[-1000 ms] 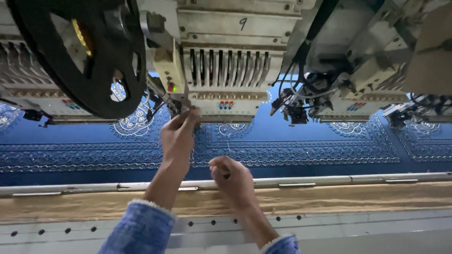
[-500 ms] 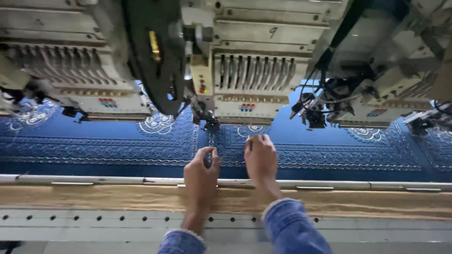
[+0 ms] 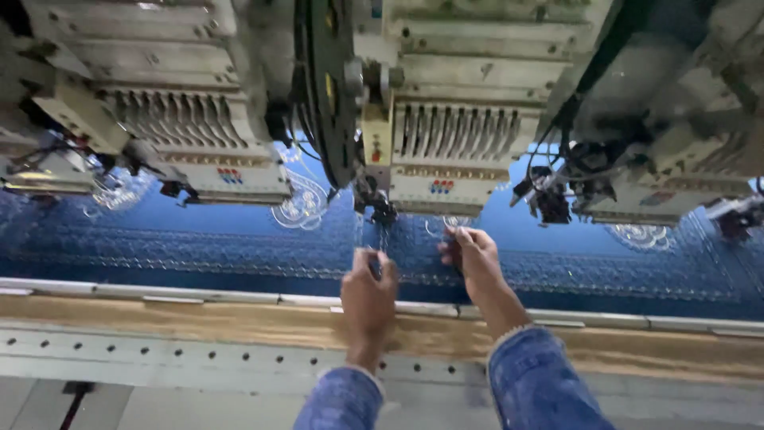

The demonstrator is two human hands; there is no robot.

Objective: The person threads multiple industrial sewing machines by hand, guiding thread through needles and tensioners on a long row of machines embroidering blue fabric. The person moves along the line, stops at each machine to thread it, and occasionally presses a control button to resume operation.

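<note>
Both hands are out over the blue fabric stretched beneath a row of embroidery heads. The left hand is closed round something small and dark, too small to say what; its knuckles sit just past the metal rail that edges the bench. The right hand, at about two o'clock from the left, has its fingertips drawn together as if pinching something very fine, possibly a thread, though I can't make it out. Both hands lie directly at six o'clock of the middle embroidery head, close under its needle foot.

As for progress: the fabric already carries long stitched border bands running side to side, and pale white motifs show beneath the heads, so a good share of the pattern looks laid down. The motif under the middle head is mostly hidden, and I'd judge the work there is paused while the hands attend to that spot. The left embroidery head and right embroidery head hang over their own motifs, with no one at them. A dark wheel stands edge-on at eleven o'clock of the hands.
</note>
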